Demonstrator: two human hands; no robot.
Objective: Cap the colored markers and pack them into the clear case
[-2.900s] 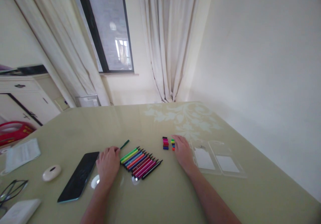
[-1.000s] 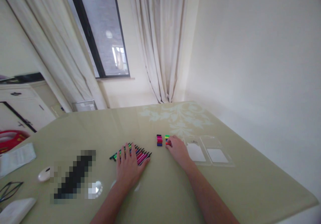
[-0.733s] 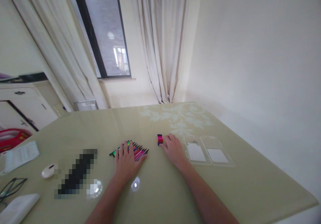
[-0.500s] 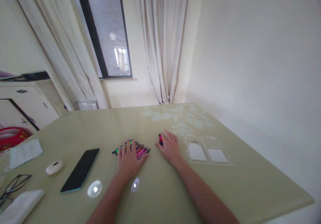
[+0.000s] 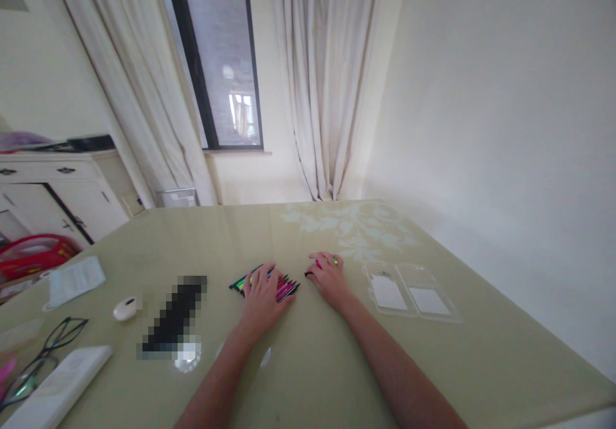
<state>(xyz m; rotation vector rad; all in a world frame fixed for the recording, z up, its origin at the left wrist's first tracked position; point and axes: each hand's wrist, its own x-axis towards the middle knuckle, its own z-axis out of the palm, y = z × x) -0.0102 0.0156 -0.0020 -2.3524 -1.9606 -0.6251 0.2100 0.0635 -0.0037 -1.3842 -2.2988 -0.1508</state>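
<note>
A flat row of felt-tip pens (image 5: 287, 287), in green, pink and other colours with dark tips, lies on the table. My left hand (image 5: 262, 291) rests over the row with its fingers apart and slightly bent, covering the middle of it. To the right, my right hand (image 5: 331, 280) is closed around a few pens (image 5: 335, 261); pink and green bits and a dark end show between its fingers. Most of these pens are hidden by the hand. Beside the right forearm lies an opened clear plastic case (image 5: 409, 291) with white sheets inside.
On the left of the table (image 5: 298, 378) are a pixelated dark phone-shaped object (image 5: 176, 317), a small white oval case (image 5: 125, 309), glasses (image 5: 48, 352), a long white box (image 5: 62, 384) and a face mask (image 5: 77, 280). A wall (image 5: 505, 127) stands along the right side.
The view has turned slightly left. My left hand's fingers are more bent over the pens. In my right hand, the pens now show at the fingers' far side, with green visible.
</note>
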